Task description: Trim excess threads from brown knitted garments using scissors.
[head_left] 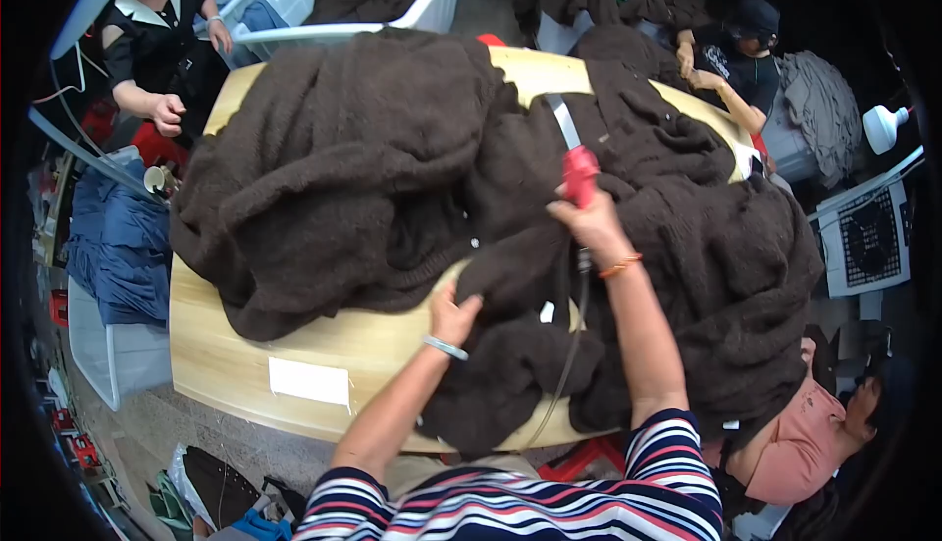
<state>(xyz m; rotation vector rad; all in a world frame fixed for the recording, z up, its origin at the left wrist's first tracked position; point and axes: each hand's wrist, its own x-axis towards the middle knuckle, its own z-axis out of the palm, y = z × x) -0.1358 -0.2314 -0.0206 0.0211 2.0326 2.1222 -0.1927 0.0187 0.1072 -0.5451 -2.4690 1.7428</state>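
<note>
My right hand (599,225) is closed around the red handle of a corded tool (580,173). Its flat silvery strip points away from me over dark brown knit fabric, and a thin cable (569,355) trails back toward my body. Lower and to the left, my left hand (454,317) grips the edge of a dark brown knit garment (515,271), fingers partly hidden in the cloth. A big heap of the same brown knitwear (334,149) covers the table's left and far side. Another brown pile (706,257) lies to the right of my right forearm.
The light wooden table (235,325) bears a white rectangle (309,382) near its front left. White bins (446,1) with brown cloth stand beyond it; a bin of blue cloth (118,247) is at left. Other people stand far left, far right and near right, where one wears pink (800,443).
</note>
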